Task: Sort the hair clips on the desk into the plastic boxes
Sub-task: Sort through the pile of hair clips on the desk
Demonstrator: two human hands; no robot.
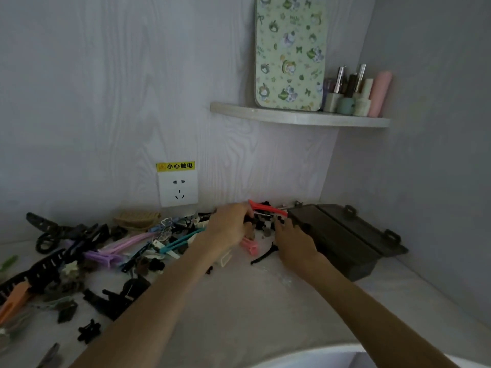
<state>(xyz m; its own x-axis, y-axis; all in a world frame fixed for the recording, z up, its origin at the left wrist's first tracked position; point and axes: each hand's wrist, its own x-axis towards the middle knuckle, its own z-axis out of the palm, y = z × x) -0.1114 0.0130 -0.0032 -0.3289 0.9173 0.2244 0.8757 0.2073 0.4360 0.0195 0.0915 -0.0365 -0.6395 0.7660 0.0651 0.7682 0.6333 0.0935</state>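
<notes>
Many hair clips lie across the pale desk (239, 301): long purple (111, 254), teal (180, 241) and orange (13, 298) ones, black claw clips (47, 235), and small dark clips (261, 224) heaped by the back wall. My left hand (228, 224) reaches into that heap, its fingers closed on the end of a long red clip (268, 208). My right hand (292, 236) rests fingers-down on the small dark clips, right beside an open dark plastic box (340, 243). Whether it holds one is hidden. A pink clip (249, 245) lies between my hands.
The box's lid (372, 229) lies open toward the right wall. A wall socket (178, 188) with a yellow warning label sits above the clips. A corner shelf (300, 116) holds a patterned board and cosmetic bottles. A white curved edge (332, 354) shows at the bottom.
</notes>
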